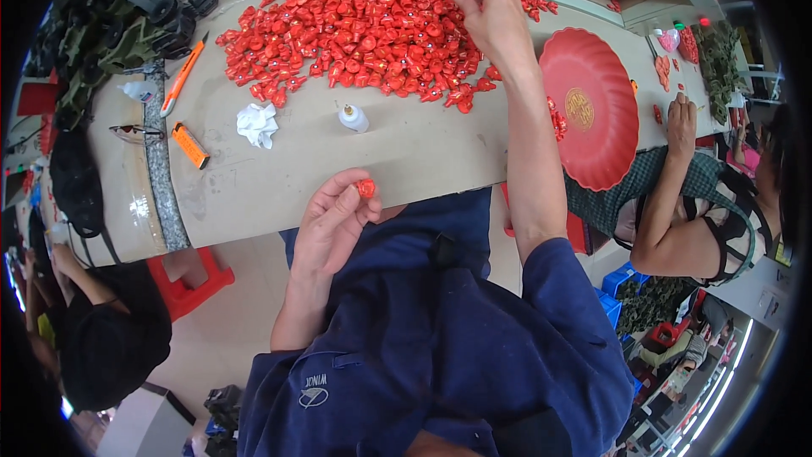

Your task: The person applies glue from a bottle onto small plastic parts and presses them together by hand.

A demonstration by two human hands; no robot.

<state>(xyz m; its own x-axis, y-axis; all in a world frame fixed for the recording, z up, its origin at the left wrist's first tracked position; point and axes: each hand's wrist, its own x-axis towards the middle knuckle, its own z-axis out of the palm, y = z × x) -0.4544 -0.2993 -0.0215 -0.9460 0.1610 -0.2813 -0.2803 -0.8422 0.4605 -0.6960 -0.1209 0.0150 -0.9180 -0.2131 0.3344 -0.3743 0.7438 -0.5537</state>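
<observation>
My left hand (pixel 330 222) is in front of the table's near edge, thumb and fingertips pinching a small shiny red plastic piece (pixel 365 188). My right arm reaches forward over the table, and my right hand (pixel 492 19) is at the right side of a large heap of small red plastic pieces (pixel 364 38). Its fingers are bent together over the heap; what is between them, if anything, is hidden. Between my hands and the heap stands a small white dropper bottle (pixel 353 118). To the right of my right forearm sits a red scalloped plastic tray (pixel 605 131) with a few red pieces at its left side.
Left of the bottle lie a crumpled white tissue (pixel 257 125), an orange lighter-shaped item (pixel 190 146), an orange utility knife (pixel 184 76) and glasses (pixel 137 132). Dark green toy-like vehicles (pixel 144 42) crowd the far left. A co-worker's arm (pixel 668 178) rests at the right.
</observation>
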